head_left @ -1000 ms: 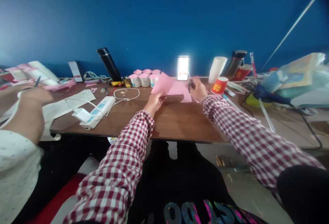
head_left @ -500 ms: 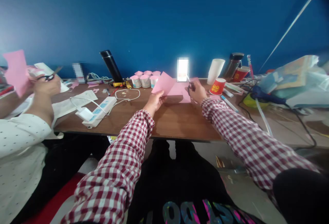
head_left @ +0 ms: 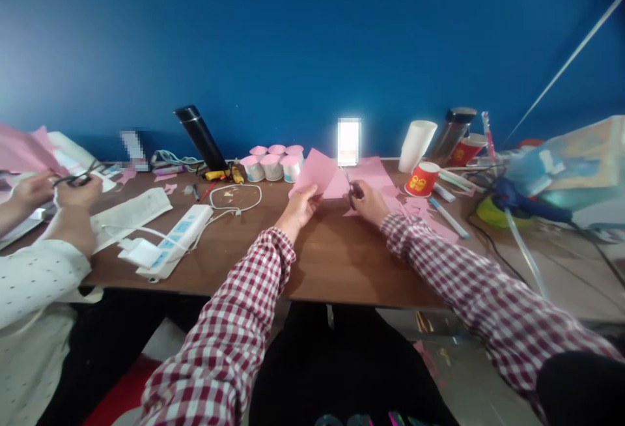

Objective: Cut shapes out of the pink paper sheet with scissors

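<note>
My left hand (head_left: 297,208) pinches a piece of pink paper (head_left: 311,169) between thumb and fingers, just above the brown table. My right hand (head_left: 370,203) is closed around the dark handles of a pair of scissors (head_left: 351,194). The scissor blades point up and away, close to the pink paper's right part; whether they touch it I cannot tell. Another pink sheet (head_left: 378,175) lies behind my right hand. Cut pink scraps (head_left: 420,210) lie beside my right wrist. A bright phone screen (head_left: 348,142) stands upright beyond both hands.
Several small cups with pink tops (head_left: 271,169) stand left of the paper. To the right are a red paper cup (head_left: 422,180), white cups (head_left: 416,146) and a blue glue gun (head_left: 530,203). A power strip (head_left: 178,240) lies left. A co-worker's hands (head_left: 78,195) hold scissors and pink paper.
My right hand has come slightly closer to my left, bringing the scissors nearer the held paper. The co-worker's pink paper is lower. My view has tilted and shifted a little.
</note>
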A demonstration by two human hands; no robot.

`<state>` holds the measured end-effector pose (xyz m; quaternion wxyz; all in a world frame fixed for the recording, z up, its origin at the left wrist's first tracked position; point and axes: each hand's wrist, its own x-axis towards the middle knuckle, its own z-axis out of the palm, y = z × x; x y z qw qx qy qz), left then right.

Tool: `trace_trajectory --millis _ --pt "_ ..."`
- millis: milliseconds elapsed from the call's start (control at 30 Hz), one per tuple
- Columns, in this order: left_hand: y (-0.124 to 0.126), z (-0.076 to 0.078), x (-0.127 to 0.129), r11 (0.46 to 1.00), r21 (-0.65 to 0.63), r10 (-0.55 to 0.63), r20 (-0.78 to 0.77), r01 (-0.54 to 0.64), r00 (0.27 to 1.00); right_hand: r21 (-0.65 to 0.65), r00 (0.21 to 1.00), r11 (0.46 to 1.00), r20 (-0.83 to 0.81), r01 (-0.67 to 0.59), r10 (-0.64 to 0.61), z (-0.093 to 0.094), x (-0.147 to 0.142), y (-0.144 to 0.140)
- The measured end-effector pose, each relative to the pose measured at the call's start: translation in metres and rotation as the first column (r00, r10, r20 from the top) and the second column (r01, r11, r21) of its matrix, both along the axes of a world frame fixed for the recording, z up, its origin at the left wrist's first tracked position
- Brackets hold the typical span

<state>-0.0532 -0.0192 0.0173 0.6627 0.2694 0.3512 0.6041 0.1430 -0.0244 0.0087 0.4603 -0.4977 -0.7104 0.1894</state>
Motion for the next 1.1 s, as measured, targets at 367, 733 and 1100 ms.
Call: trace_trajectory --millis 367,733,1100 --pt "0.015 0.006 0.038 0.997 -0.07 0.034 0.023 -0.032 0.999 -0.13 0.966 0.99 -0.258 -0.057 0.022 -0.002 0.011 0.009" --pt "0.026 0.012 0.067 0.984 -0.173 0.068 0.11 -0.048 0.992 -0.126 0.931 0.984 -0.357 -0.126 0.074 0.003 0.007 -0.001" --pt "0.032 0.007 0.083 0.977 -0.214 0.033 0.187 0.008 0.982 -0.173 0.89 0.971 -0.451 -0.168 0.074 -0.003 0.008 0.005"
